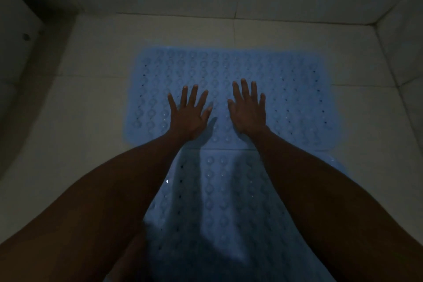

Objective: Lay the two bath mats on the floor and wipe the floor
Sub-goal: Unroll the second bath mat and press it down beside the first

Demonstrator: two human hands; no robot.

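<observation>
A: Where are the mats?

B: I see 2 blue mats on the tiled floor (pixel 91 98): far mat (pixel 286 89), near mat (pixel 212 201), edges meeting.

A: Hands?

B: Left hand (pixel 188 117) and right hand (pixel 248 112) lie flat, fingers spread, gripping nothing, on the far mat.

The 2 blue mats (pixel 229 71) look like bumpy, perforated plastic; the floor (pixel 91 98) is smooth matt tile.

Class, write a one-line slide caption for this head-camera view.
Left hand and right hand pressed flat, fingers spread, on the far blue bath mat.
</observation>
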